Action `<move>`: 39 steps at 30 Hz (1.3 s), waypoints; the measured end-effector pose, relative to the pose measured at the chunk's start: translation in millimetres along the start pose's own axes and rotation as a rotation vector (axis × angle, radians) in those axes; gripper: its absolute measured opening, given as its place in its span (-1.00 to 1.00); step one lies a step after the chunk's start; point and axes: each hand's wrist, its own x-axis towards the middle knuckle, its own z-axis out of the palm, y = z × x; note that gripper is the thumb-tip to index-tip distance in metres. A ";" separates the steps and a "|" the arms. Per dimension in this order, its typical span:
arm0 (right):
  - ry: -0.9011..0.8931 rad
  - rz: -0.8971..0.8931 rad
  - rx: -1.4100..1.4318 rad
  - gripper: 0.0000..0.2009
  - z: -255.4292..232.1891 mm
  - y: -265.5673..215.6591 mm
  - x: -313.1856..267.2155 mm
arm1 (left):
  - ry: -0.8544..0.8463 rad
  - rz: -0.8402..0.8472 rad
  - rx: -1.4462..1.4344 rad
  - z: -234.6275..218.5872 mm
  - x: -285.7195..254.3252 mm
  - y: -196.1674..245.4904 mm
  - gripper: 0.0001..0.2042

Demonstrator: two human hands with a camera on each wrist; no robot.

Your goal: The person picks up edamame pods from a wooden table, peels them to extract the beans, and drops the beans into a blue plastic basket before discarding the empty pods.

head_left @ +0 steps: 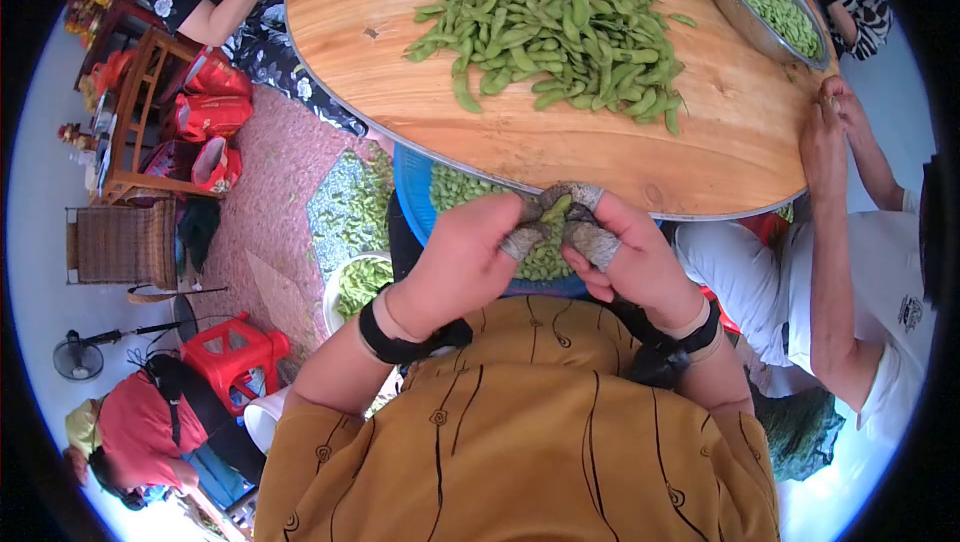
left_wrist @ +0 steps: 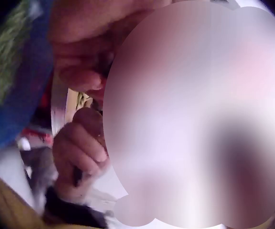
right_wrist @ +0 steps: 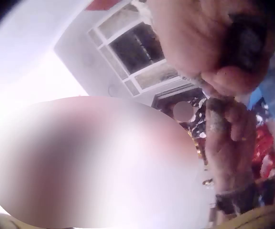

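head: looks steeply down, near the table (head_left: 700, 157) | wrists: close, upward, blurred | shared: both hands meeting

The left wrist view is close and soft of focus, and a large blurred patch covers its right and middle. To the left of that patch, low down, a hand (left_wrist: 77, 160) shows with its fingers (left_wrist: 87, 152) curled; which hand it is cannot be told. A dark band (left_wrist: 65, 210) sits below those fingers. Above them is another fleshy fingertip (left_wrist: 80, 78). Left of the fingers lies a blue rim (left_wrist: 25, 102) with blurred green (left_wrist: 6, 62) beyond it. A pale metallic edge (left_wrist: 60, 107) runs just beside the fingers.
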 end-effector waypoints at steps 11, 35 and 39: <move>0.073 0.124 0.006 -0.78 1.4 12.0 8.9 | -0.002 -0.121 0.029 15.5 -1.4 -4.4 -0.85; 0.357 -0.619 -1.190 -0.71 8.8 30.6 11.0 | -0.150 -0.159 -0.045 10.7 -13.9 3.2 -0.81; 0.248 -0.531 -1.103 -0.78 9.1 29.0 13.8 | -0.208 -0.238 -0.086 -4.3 -23.9 1.1 -0.83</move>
